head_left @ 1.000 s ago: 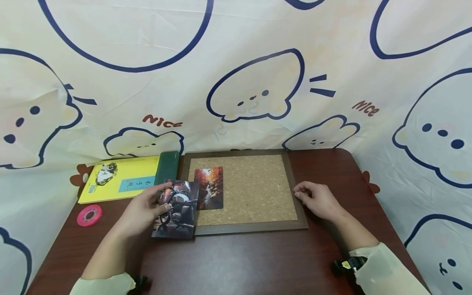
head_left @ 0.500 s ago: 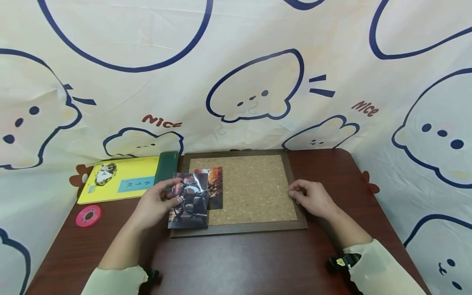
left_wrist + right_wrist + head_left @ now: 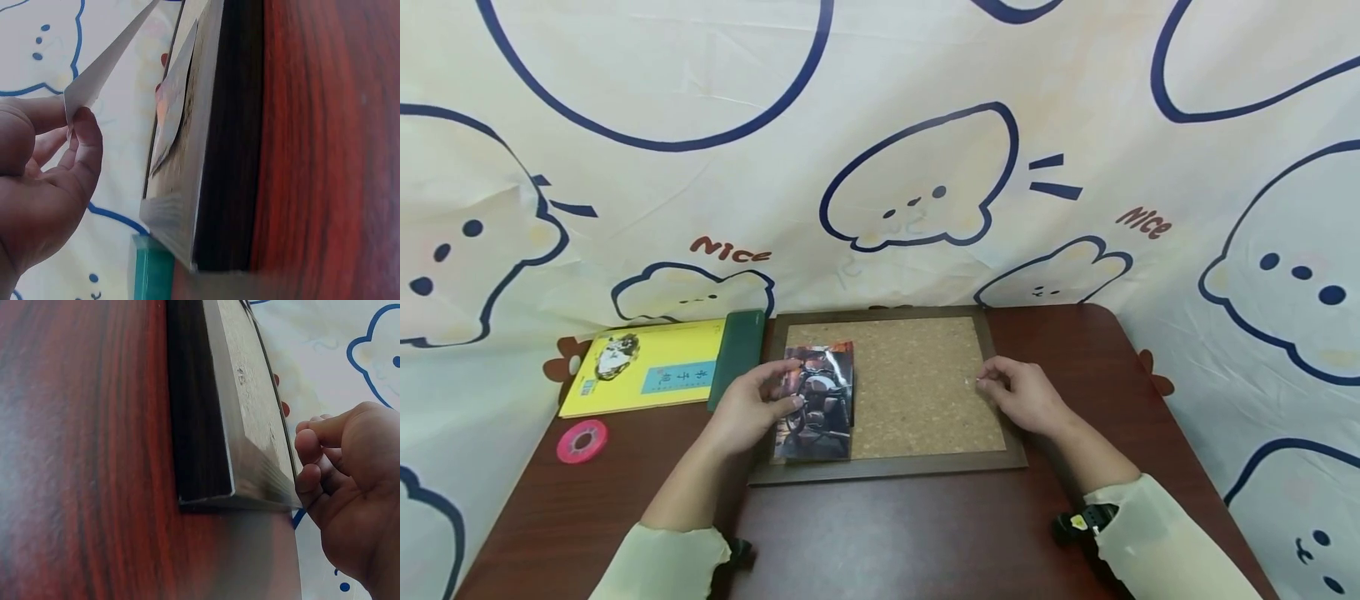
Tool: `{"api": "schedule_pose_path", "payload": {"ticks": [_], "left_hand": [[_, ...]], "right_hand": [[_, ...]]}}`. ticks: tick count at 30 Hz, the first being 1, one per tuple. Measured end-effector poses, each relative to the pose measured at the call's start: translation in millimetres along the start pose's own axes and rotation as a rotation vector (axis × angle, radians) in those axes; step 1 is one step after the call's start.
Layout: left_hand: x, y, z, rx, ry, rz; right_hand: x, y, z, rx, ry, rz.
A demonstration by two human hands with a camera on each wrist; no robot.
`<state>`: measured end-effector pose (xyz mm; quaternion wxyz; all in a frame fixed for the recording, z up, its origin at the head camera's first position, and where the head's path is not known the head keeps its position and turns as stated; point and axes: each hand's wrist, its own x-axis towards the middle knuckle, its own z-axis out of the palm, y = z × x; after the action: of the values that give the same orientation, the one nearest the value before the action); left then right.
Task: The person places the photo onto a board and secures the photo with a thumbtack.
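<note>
My left hand point(image 3: 748, 408) pinches a dark glossy photo point(image 3: 823, 421) at its left edge, thumb in front. In the left wrist view it is tilted and held clear above a framed cork board point(image 3: 925, 392). On the board lies an orange-red photo point(image 3: 175, 100), slightly curled; in the head view the held one hides most of it. My right hand point(image 3: 1026, 396) hovers by the board's right side, fingers curled and thumb meeting the index fingertip. Nothing between those fingertips point(image 3: 308, 444) can be made out in the right wrist view.
Left of the board lie a dark green case point(image 3: 736, 354) and a yellow book point(image 3: 647, 367) with a blue label. A pink ring-shaped roll point(image 3: 582, 441) sits at the left table edge. A patterned cloth point(image 3: 910, 75) hangs behind the brown table point(image 3: 880, 533).
My left hand has carried the dark photo rightward, from the board's left edge to over the orange-red photo. My right hand has shifted slightly left, in over the frame's right side.
</note>
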<state>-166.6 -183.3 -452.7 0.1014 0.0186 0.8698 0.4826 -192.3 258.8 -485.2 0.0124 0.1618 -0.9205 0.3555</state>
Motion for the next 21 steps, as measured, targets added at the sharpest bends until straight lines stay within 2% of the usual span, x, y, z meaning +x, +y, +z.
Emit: {"api": "schedule_pose_path", "payload": {"ticks": [5,12,21], "left_hand": [[5.3,3.3,8.2,0.020,0.012,0.014],[15.2,12.1,20.6,-0.018,-0.007,0.015],[28.4,20.1,37.0,-0.006,-0.013,0.069]], "right_hand": [[8,-3,4,-0.011,0.009,-0.017],[18,-8,6,-0.018,-0.013,0.009],[32,-17,13,-0.012,-0.025,-0.007]]}}
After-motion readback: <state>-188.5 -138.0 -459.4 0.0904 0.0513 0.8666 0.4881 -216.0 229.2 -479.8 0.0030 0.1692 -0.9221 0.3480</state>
